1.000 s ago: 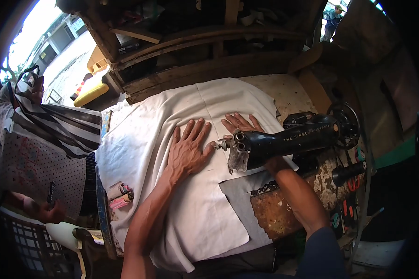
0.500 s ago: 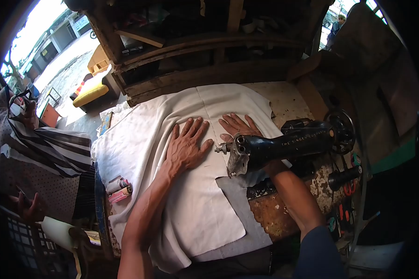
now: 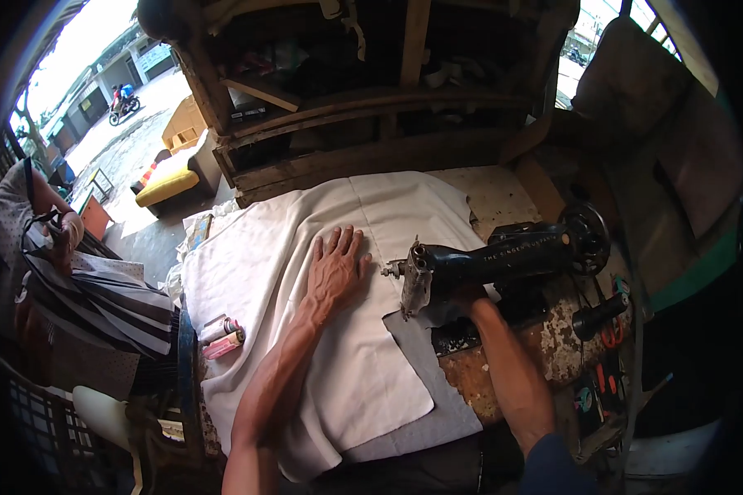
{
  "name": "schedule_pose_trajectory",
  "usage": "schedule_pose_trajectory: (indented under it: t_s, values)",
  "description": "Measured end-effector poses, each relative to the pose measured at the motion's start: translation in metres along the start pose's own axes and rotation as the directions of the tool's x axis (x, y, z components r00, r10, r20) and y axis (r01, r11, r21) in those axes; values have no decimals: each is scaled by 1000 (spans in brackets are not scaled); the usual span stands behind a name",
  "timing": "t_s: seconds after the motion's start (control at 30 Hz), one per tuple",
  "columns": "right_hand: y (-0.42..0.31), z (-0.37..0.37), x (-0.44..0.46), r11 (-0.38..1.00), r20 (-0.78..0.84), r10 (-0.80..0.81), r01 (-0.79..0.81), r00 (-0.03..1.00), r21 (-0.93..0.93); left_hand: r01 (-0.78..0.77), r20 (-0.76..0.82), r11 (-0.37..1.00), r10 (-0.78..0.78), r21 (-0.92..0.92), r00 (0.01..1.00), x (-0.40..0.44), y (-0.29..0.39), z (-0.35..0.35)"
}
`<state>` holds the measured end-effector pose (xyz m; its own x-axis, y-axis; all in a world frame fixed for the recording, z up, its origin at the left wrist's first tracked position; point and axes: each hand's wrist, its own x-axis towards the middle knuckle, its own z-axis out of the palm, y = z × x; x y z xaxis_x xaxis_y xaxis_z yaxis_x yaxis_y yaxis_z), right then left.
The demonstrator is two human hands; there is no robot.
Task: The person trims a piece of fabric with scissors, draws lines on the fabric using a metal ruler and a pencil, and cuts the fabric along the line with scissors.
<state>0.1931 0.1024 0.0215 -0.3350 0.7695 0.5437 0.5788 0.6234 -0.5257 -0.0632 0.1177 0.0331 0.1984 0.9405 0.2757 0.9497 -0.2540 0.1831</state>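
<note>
A large piece of white fabric (image 3: 256, 239) covers much of the sewing table, with grey fabric (image 3: 421, 412) showing under its front edge. My left hand (image 3: 336, 268) lies flat on the white fabric, left of the needle end, fingers pointing away from me. The black sewing machine (image 3: 504, 260) stands on the right. My right hand (image 3: 469, 294) reaches under the machine's arm; its fingers are hidden behind the machine, so I cannot see what they touch.
Two small cylinders, perhaps thread spools (image 3: 221, 337), lie on the fabric's left side. A wooden cabinet frame (image 3: 371, 148) rises behind the table. Scissors (image 3: 612, 332) hang at the right. A person in striped cloth (image 3: 99, 297) sits at left. A yellow seat (image 3: 167, 186) stands outside.
My right hand has drawn back from the fabric behind the machine to under its arm. My left hand stays flat on the fabric, its fingers closer together. The view has shifted slightly.
</note>
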Motion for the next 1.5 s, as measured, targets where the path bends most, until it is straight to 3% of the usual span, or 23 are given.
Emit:
schedule_pose_trajectory:
  t_s: [0.03,0.07,0.13,0.17,0.23,0.33,0.37,0.4,0.43,0.5,0.57,0.67,0.77,0.8,0.93,1.03,1.2,1.23,1.3,1.37,1.4,1.47,1.5]
  values:
    - [-16,-9,0,801,230,484,-534,844,270,-25,-8,999,25,-40,1000,-6,4,3]
    - [-7,-2,4,803,224,478,-526,849,281,-49,-14,996,48,-79,999,-14,17,-7]
    - [19,20,5,33,476,340,-516,811,856,-159,14,972,164,-173,986,-26,31,-15]
    - [14,22,6,31,479,330,-516,814,856,-186,86,969,202,-166,976,-30,32,-10]
    - [3,24,13,-400,403,-140,-424,904,813,-206,153,973,221,-108,963,-42,32,-5]
    - [-15,19,16,-384,342,-137,-368,930,847,-157,191,986,165,-58,968,-53,41,-7]
    - [-31,4,15,-291,452,49,-420,891,860,-147,152,986,157,-77,976,-55,41,-3]
    - [27,43,-9,232,241,262,-303,935,924,-113,120,989,124,-94,985,-63,39,-1]
    - [13,18,-17,-89,392,384,-389,836,917,-90,130,993,99,-73,987,-67,41,-4]
    - [-5,5,-35,719,137,346,-356,928,597,-39,108,996,48,-80,993,-75,42,-4]
    - [-37,-48,-34,678,480,644,-735,595,1,-4,88,995,12,-100,996,-85,44,0]
    - [-91,-94,-49,757,404,323,-490,856,432,52,92,992,-42,-111,995,-100,52,-6]
    - [-122,-129,-62,912,210,267,-317,940,259,49,52,938,-33,-343,998,-127,33,-38]
    - [-124,-134,-72,911,202,274,-321,940,260,47,24,874,-41,-483,999,-141,21,-56]
    - [-125,-141,-131,780,189,419,-459,888,426,401,49,890,-420,218,906,-198,-56,-138]
    - [-128,-129,-174,707,313,444,-543,840,454,291,77,957,-290,-10,954,-226,-136,-128]
    - [-160,-113,-208,723,285,443,-526,850,447,213,-532,954,-295,-211,794,-234,-71,-134]
    - [-175,-117,-205,767,251,426,-494,869,410,185,-446,794,-498,-579,744,-234,-42,-131]
    - [-187,-104,-213,756,230,358,-425,905,498,-33,-249,399,-503,-916,828,-239,65,-126]
    - [-201,-96,-215,816,120,259,-283,958,505,11,9,5,-253,-1000,967,-250,146,-103]
    - [-204,-93,-216,885,-3,159,-141,987,444,55,47,71,-110,-996,993,-254,170,-91]
    - [-199,-89,-229,886,-93,246,-185,965,426,268,280,-247,-13,-931,960,-254,195,-57]
    - [-193,-100,-235,867,-35,344,-303,938,395,231,233,-171,6,-958,972,-249,205,-57]
